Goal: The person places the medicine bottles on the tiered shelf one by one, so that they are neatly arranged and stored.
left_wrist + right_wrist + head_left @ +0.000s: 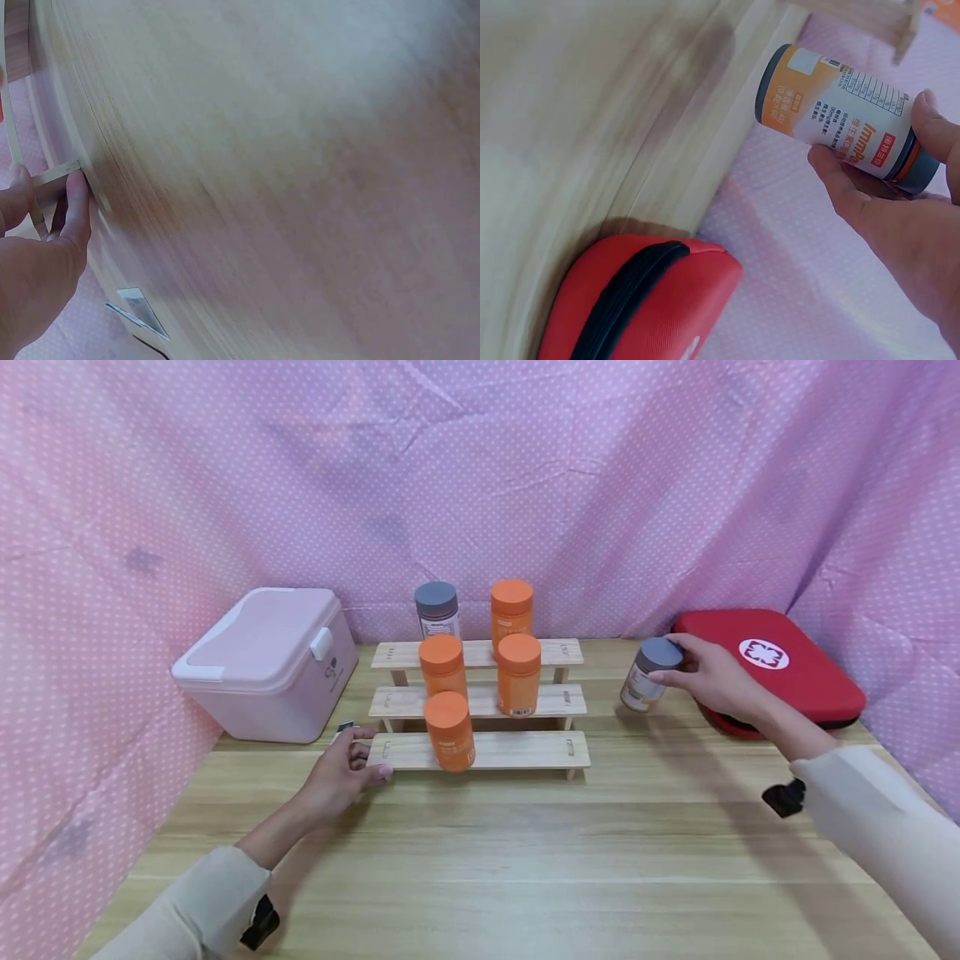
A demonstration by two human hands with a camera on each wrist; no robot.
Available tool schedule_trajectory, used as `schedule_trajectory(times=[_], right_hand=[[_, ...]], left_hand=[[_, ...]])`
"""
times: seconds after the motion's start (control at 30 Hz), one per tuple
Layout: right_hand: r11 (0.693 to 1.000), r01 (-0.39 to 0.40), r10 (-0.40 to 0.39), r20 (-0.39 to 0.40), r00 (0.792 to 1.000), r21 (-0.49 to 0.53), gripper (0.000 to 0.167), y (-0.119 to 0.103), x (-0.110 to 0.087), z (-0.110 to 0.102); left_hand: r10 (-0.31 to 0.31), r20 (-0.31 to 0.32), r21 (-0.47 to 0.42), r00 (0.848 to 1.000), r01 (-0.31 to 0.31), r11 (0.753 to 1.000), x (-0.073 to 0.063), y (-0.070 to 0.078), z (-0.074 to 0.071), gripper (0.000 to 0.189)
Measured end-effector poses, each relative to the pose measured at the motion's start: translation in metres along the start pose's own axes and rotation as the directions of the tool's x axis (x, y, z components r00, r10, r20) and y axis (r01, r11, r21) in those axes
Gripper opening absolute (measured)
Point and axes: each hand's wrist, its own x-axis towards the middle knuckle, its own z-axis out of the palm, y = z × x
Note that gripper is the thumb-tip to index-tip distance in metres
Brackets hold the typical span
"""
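Note:
My right hand grips a supplement bottle by its grey cap, right of the wooden rack. In the right wrist view the bottle's white and orange label shows, and the bottle hangs above the table. With thumb and fingers, my left hand pinches the left end of the three-tier rack's lowest shelf. An orange bottle stands on that shelf. Two more orange bottles are on the middle shelf. The top shelf bears a grey-capped bottle at left and an orange bottle at right.
A pale pink lidded box stands on the table at the left. Near my right forearm lies a red first-aid case. Pink dotted cloth hangs behind. A small card-like piece lies beyond my left hand.

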Motion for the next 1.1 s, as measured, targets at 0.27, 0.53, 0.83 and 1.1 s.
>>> schedule_trajectory(times=[0.27, 0.53, 0.83, 1.1], right_hand=[[0.983, 0.165, -0.164, -0.02, 0.986, 0.077, 0.055, -0.02, -0.042, 0.002], [0.962, 0.232, -0.24, 0.043, 0.97, 0.144, 0.054, -0.052, -0.061, 0.015], [0.948, 0.246, -0.274, 0.122, 0.954, 0.204, 0.053, -0.077, -0.054, 0.04], [0.946, 0.19, -0.242, 0.185, 0.952, 0.261, 0.052, -0.104, -0.039, 0.069]], left_hand=[[0.004, 0.001, 0.004, 1.0, -0.004, 1.0, -0.001, -0.001, -0.001, 0.059], [0.004, -0.001, 0.021, 1.0, -0.004, 1.0, -0.001, -0.002, -0.001, 0.058], [0.003, 0.002, 0.012, 1.0, -0.003, 1.0, 0.001, -0.002, 0.0, 0.059], [0.013, 0.006, -0.007, 1.0, -0.013, 1.0, 0.0, -0.001, 0.0, 0.059]])
